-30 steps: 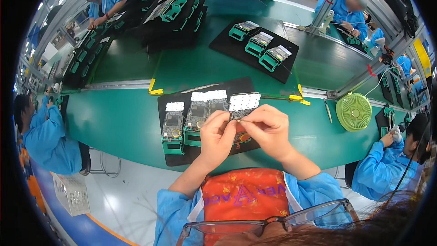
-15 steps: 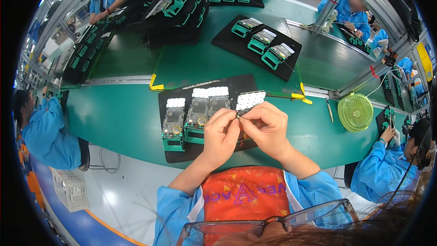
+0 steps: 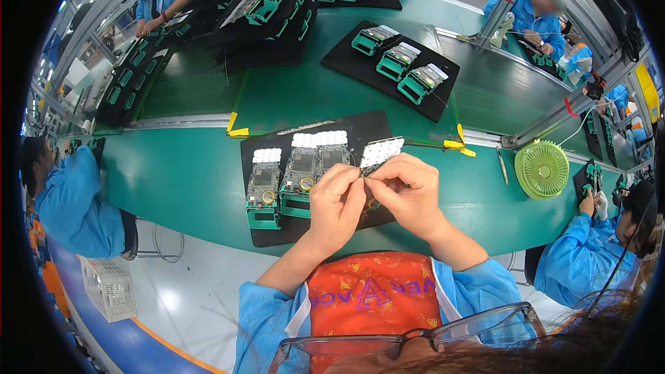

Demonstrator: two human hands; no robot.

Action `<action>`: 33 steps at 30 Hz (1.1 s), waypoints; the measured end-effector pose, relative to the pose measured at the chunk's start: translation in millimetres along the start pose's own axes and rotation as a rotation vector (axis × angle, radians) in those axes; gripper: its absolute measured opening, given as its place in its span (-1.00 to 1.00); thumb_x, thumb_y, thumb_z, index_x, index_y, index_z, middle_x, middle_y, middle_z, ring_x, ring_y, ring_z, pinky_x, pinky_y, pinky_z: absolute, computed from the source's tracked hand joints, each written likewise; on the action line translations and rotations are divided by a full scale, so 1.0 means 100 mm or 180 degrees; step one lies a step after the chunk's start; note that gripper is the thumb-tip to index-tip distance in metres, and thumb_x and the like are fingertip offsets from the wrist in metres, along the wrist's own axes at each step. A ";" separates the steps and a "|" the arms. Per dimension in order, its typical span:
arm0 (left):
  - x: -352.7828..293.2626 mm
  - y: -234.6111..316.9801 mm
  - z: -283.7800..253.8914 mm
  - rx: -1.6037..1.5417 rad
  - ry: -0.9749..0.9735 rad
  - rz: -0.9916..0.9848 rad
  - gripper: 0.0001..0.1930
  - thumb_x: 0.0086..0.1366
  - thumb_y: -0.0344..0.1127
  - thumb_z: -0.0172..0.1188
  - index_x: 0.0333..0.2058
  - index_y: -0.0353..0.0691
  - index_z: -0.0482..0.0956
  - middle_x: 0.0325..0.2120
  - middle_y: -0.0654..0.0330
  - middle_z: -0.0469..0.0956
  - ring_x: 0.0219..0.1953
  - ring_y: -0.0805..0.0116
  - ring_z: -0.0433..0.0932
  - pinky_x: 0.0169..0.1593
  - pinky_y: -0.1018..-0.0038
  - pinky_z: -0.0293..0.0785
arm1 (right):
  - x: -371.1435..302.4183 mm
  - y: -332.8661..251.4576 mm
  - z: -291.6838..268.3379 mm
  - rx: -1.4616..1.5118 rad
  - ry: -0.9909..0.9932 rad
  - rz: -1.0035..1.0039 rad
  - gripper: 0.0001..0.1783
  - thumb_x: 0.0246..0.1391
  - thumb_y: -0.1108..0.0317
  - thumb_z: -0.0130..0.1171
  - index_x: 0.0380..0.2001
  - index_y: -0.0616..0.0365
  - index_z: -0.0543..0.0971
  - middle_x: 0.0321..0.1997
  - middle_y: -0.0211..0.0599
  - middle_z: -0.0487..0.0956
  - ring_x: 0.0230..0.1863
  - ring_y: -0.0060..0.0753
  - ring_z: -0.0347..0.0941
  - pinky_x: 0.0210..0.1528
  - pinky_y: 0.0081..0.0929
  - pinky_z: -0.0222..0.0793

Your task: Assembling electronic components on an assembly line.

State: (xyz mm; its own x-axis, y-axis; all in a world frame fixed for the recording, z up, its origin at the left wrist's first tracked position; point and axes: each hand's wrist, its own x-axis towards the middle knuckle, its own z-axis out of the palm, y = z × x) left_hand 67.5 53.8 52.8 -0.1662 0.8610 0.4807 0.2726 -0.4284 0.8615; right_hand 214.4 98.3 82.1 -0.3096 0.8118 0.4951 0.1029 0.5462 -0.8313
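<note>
White-topped grey circuit board (image 3: 382, 152) tipped further rightward now, visible length slanting up-right beyond bare left hand (image 3: 335, 202) and bare right hand (image 3: 409, 190); right nearer. Both pinching, tips together; clamped item hidden.

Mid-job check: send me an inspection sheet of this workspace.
Surface: glossy green bench top; rectangular black mat in front of the person.
Job's things: three grey circuit boards with white pads, in a row over the mat, green plastic frames visible at two; one tilted grey circuit board at the fingertips, partly hidden.
Clutter: slim pale pen-like tool and round light-green plastic fan, right of the mat.
Hands: bare left hand and right hand, fingertips together; exact grip too small to tell.
Cables: thin white cable behind the fan.
Surroundings: co-workers in blue smocks left, right and across.
</note>
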 end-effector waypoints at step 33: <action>0.05 0.09 0.17 0.0301 0.0122 0.0405 -0.94 0.12 -0.61 0.10 -0.39 -0.44 0.48 -0.48 0.07 0.47 -0.51 0.35 0.44 -0.45 0.49 0.36 | 0.00 0.00 -0.17 -0.0014 -0.0085 0.0192 -0.94 -0.14 0.59 0.33 -0.53 0.27 0.63 -0.57 -0.39 0.54 -0.62 -0.72 0.33 -0.61 -0.70 0.21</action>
State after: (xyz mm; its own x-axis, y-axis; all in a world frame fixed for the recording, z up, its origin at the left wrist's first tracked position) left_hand 85.0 58.9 60.7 -0.1601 0.7896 0.5924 0.3816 -0.5040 0.7749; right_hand 230.3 101.3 86.1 -0.3279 0.8375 0.4371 0.1263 0.4974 -0.8583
